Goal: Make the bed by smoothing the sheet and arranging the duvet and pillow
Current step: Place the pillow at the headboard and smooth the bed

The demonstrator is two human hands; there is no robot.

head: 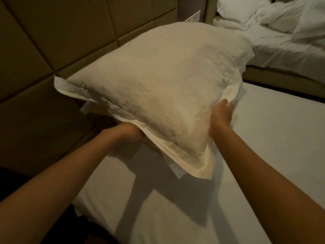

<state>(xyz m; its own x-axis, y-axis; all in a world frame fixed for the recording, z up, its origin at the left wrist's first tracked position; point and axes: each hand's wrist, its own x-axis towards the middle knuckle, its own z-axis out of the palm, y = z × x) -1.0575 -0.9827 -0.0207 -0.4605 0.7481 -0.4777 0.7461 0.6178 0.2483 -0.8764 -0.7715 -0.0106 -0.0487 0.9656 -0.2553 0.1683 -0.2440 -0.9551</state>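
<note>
A large white pillow (158, 88) is held up above the bed near the padded headboard. My left hand (130, 132) grips the pillow's near left edge, its fingers hidden under the fabric. My right hand (222, 113) holds the pillow's right side, fingers reaching under its flap. Below, the white sheet (263, 147) lies flat and smooth on the mattress. No duvet shows on this bed.
The tan padded headboard (52, 41) fills the left and far side. A second bed (281, 41) with rumpled white bedding and a pillow stands at the back right, across a dark gap. A white wall plate (193, 17) sits between the beds.
</note>
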